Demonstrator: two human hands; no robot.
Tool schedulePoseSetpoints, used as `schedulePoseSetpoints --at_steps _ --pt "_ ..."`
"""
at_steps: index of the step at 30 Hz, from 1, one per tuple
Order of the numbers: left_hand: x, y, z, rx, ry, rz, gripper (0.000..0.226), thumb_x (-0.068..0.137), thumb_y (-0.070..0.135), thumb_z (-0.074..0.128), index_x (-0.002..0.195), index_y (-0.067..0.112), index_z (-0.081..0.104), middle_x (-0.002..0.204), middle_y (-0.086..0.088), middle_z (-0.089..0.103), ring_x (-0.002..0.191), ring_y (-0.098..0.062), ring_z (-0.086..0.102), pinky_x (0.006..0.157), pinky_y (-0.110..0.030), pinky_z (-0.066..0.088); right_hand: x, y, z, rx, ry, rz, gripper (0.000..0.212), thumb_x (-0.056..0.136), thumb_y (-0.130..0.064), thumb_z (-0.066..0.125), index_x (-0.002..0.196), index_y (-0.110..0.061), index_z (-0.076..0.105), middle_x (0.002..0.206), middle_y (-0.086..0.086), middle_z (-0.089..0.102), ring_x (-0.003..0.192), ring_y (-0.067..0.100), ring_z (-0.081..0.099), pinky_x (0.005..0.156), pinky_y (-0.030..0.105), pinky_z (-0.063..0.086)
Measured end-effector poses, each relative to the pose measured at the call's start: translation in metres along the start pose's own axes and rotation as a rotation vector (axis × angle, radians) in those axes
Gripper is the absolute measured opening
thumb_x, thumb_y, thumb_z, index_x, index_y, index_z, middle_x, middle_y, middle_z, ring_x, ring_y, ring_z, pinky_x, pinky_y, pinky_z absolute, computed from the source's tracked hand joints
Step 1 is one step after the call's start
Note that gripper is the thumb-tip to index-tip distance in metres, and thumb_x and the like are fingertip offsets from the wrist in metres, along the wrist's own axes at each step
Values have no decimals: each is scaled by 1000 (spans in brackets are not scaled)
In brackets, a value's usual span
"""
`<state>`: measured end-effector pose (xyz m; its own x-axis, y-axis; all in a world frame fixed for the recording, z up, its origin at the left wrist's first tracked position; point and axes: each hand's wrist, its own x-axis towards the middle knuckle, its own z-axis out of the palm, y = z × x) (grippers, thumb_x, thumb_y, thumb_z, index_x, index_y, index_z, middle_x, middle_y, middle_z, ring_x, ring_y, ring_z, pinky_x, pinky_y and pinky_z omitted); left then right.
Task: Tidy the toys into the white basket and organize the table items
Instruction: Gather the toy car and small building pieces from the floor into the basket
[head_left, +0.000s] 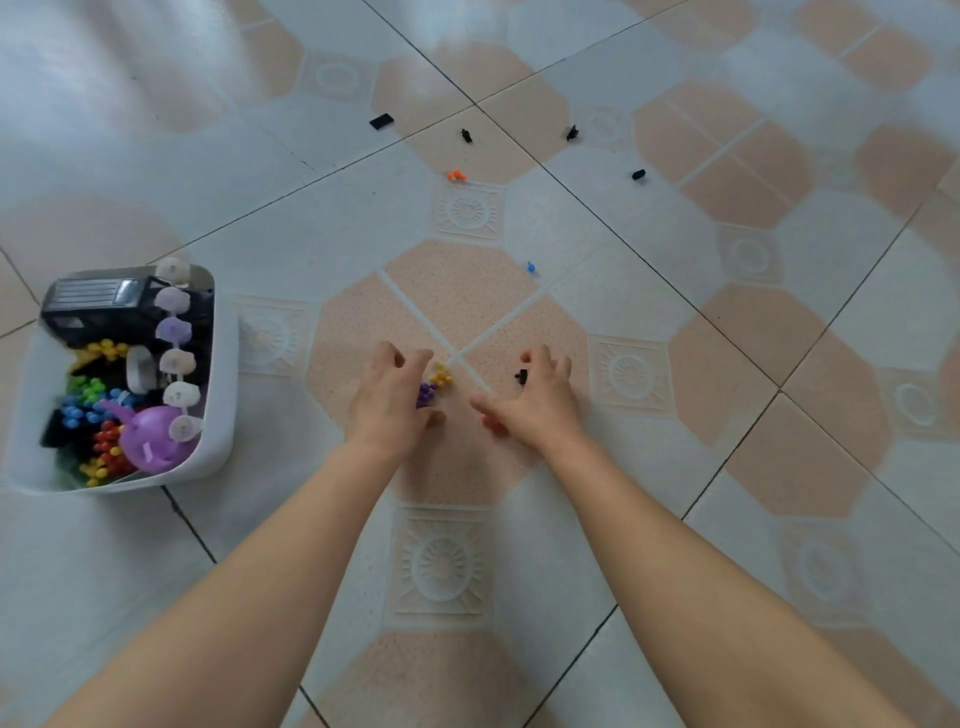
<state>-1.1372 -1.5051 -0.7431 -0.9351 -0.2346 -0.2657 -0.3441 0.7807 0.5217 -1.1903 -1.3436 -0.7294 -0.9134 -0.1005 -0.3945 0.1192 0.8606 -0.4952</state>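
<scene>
Hands scoop toys for the basket: left hand curls round beads, right hand pinches a black bit.

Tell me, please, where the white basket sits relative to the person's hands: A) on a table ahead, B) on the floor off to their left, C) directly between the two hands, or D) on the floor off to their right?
B: the white basket rests on the tiled floor, left of the left hand and right hand.
</scene>
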Motion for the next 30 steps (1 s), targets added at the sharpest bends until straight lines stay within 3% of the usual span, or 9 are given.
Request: schedulePoseSetpoints --at_steps 2,6,10,13,16,20,24,27,30 --pt "7 5 0 43 -26 56 59 76 25 73 129 27 48 115 -7 39 100 -26 48 73 -31 42 2 -5 7 -105 -30 -77 70 66 -40 83 119 -14 44 123 11 38 101 29 55 92 35 48" --pt "19 18 1 129 -113 235 36 84 20 63 118 22 52 108 -9 41 91 -29 48 75 -41 49 -1 -7 16 -175 -26 -187 30 80 -12 68 105 -15 52 114 13 45 95 35 56 80 34 47" --pt "26 26 1 118 -139 340 19 86 9 57 105 10 56 95 -7 39 78 -27 49 65 -34 39 -2 -9 19 -185 -46 -223 32 78 2 56 106 -14 58 111 12 50 98 30 52 79 30 42" --pt "31 24 1 48 -156 287 21 83 6 60 104 11 56 95 -4 40 77 -24 47 65 -31 36 2 -6 20 -93 -13 -215 25 74 2 58 91 -16 62 97 11 59 93 30 56 71 23 39" --pt "36 19 -1 -64 -140 175 24 79 6 63 99 16 56 96 -4 49 81 -22 51 66 -32 44 6 -2 15 161 2 -97 22 73 5 61 75 -17 61 75 8 61 76 29 66 66 34 58" --pt "36 12 -4 -514 -132 -23 23 74 -1 68 82 16 55 74 -3 54 62 -18 52 58 -33 51 5 0 -3 875 -67 185 29 79 16 56 73 -12 53 71 6 51 52 14 65 44 23 53" --pt "29 10 -14 -1062 -163 -259 29 77 -11 64 76 14 50 70 -5 50 57 -18 53 51 -24 54 7 13 -23 1474 -150 384 33 81 16 39 71 -15 45 80 11 51 55 14 54 40 15 43" --pt "27 8 -22 -1416 -200 -351 30 82 -11 53 73 16 48 70 -6 54 56 -16 51 45 -19 47 5 17 -33 1723 -255 374 22 66 9 36 73 -9 47 80 15 52 56 17 46 40 17 41" --pt "24 5 -29 -1664 -310 -360 24 69 -7 42 74 15 50 68 -4 48 55 -14 45 40 -17 37 2 14 -40 1753 -349 296 27 59 -5 38 79 -5 56 74 15 57 58 21 47 41 21 40"
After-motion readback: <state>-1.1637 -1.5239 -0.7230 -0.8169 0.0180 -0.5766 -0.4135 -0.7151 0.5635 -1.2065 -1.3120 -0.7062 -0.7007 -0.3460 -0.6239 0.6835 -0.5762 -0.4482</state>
